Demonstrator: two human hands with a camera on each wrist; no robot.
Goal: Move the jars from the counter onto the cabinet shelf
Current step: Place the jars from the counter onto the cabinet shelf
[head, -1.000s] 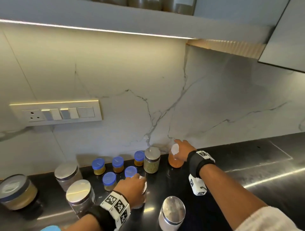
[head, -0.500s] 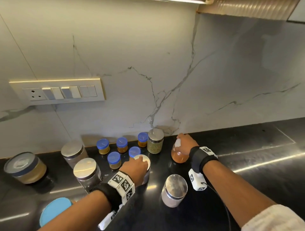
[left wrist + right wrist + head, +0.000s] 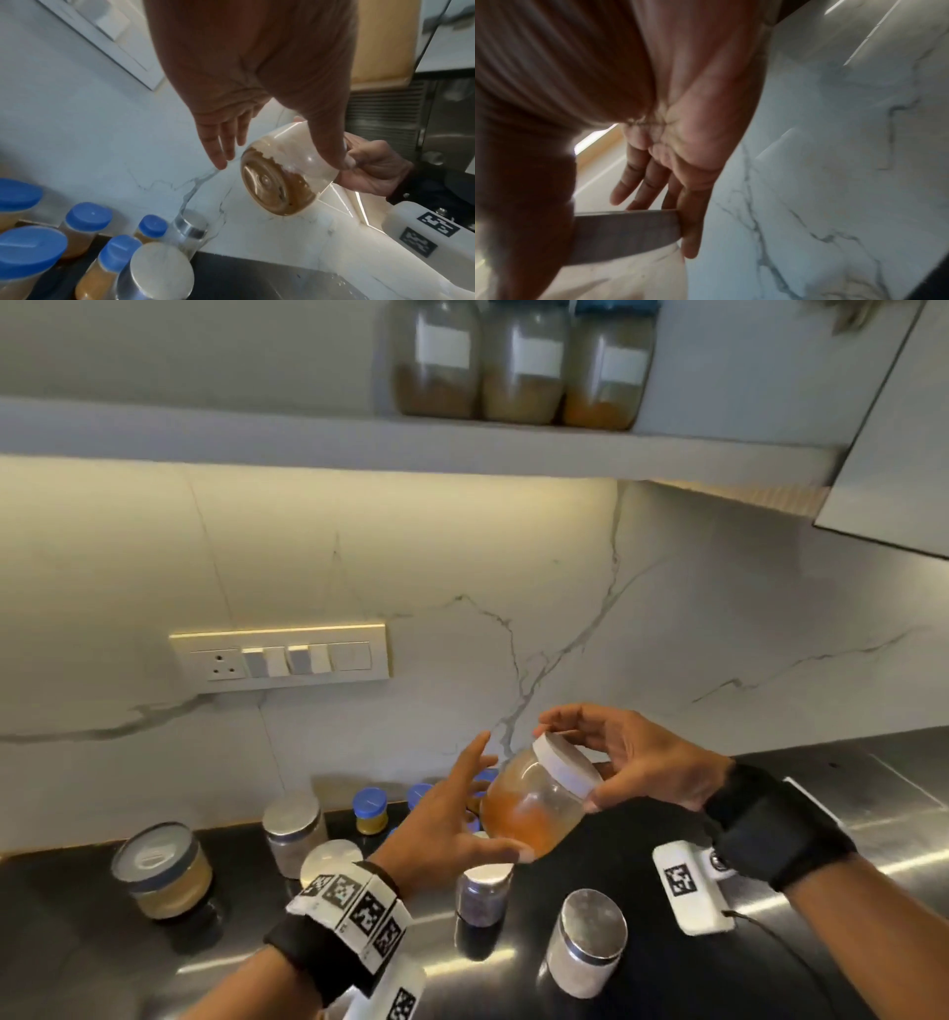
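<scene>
Now, R hand [image 3: 642, 762] pinches the white lid [image 3: 567, 765] of a clear jar [image 3: 534, 809] w/ orange-brown powder, thumb on near edge, fingers curled over far edge. Jar is off the bench [image 3: 667, 968], tilted, lid toward R hand, base toward lower left. L hand [image 3: 452, 819] open, fingers straight & spread, thumb tip touching jar's lower side near the base; other fingers just beside the glass, contact not clear. L wrist view shows jar base [image 3: 277, 188] w/ powder heaped to one side, L thumb [image 3: 331, 150] lying across the glass. R wrist view: lid edge [image 3: 626, 235] clamped btwn thumb and fingers [image 3: 690, 223], blurred.

On bench below: small blue-lid jars [image 3: 371, 810] by the wall, several steel-lid jars [image 3: 588, 942], a wide jar w/ clear lid [image 3: 162, 870] at far left. Cabinet shelf [image 3: 308, 439] overhead already carries three labelled jars [image 3: 518, 361] side by side toward its R end. Switch panel [image 3: 280, 657] on marble wall. Both wrists wear black bands w/ marker tags.
</scene>
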